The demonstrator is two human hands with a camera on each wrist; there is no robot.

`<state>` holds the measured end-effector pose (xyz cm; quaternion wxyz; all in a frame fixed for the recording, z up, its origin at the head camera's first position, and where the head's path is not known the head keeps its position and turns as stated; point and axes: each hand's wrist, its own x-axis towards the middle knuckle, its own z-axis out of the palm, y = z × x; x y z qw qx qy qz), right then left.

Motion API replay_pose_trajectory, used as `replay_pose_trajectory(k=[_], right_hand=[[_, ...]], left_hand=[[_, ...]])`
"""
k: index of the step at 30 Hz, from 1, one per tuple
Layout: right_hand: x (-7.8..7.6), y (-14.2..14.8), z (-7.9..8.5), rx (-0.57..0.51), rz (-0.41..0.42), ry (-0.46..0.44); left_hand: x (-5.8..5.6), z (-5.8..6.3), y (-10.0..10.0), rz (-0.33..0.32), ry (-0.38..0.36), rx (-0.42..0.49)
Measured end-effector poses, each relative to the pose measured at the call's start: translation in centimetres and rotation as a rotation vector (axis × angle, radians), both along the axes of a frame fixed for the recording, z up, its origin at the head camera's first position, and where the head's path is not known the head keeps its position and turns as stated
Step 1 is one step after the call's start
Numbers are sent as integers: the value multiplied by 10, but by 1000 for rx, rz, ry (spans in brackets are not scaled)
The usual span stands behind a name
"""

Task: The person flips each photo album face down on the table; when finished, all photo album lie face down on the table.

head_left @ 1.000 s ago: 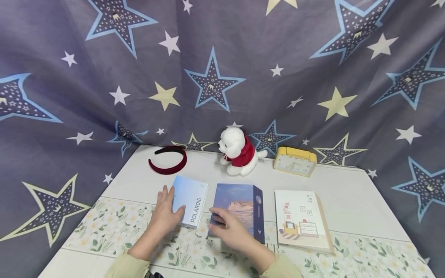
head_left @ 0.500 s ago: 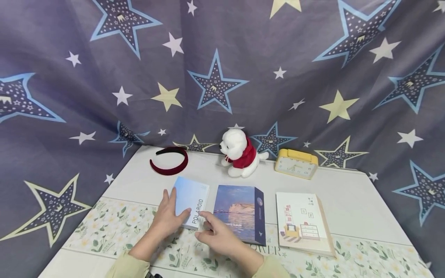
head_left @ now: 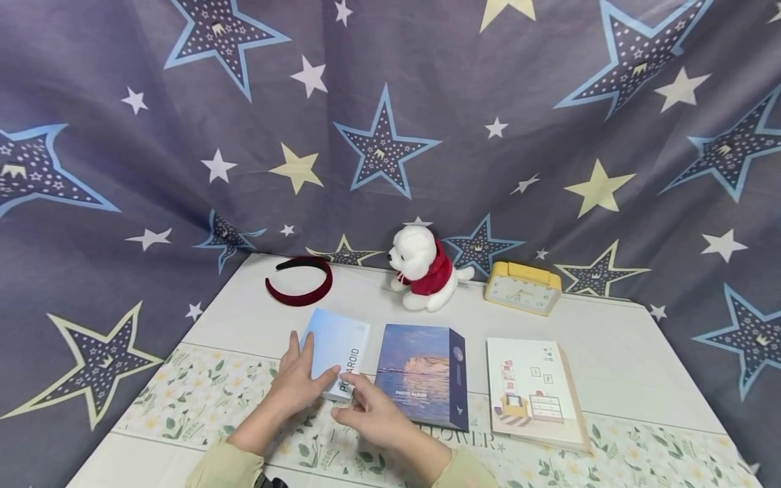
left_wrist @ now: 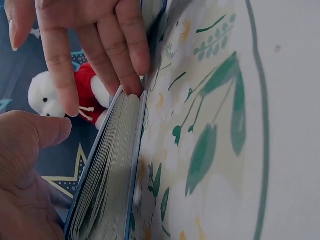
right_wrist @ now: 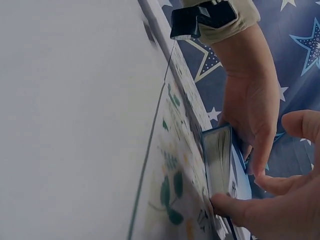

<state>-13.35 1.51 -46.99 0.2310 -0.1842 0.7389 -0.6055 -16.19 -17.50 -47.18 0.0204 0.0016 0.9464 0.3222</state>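
A light blue album marked POLAROID [head_left: 342, 332] lies on the table, its page edges facing me. My left hand [head_left: 297, 383] is at its left side, fingers extended along the edge. The left thumb reaches over the cover; in the left wrist view its tip appears raised off it. At the album's near right corner is my right hand [head_left: 375, 412], fingers loosely extended. One right fingertip meets that corner in the right wrist view. Neither hand is wrapped round the album. Just right of it lies a dark blue photo album [head_left: 417, 373].
A white book with a room drawing [head_left: 531, 386] lies farther right. Along the back stand a dark red headband [head_left: 302, 298], a white plush dog [head_left: 424, 271] in a red hoodie and a yellow alarm clock [head_left: 523, 291]. A starred curtain [head_left: 244, 169] hangs behind the table.
My right hand has moved left from over the dark blue album to the light blue one's near corner. My left hand stays at the light blue album, its thumb shifted slightly right.
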Motion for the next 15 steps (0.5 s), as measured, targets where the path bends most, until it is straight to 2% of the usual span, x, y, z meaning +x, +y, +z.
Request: replay_pose_trajectory(k=[8,15], right_hand=[[4,-5,4,-162,-82,-201],[4,-6,2,-323,-125,-221]], left_hand=[[0,3,-3,-17,1,18],[-1,2,-4,-2,6,32]])
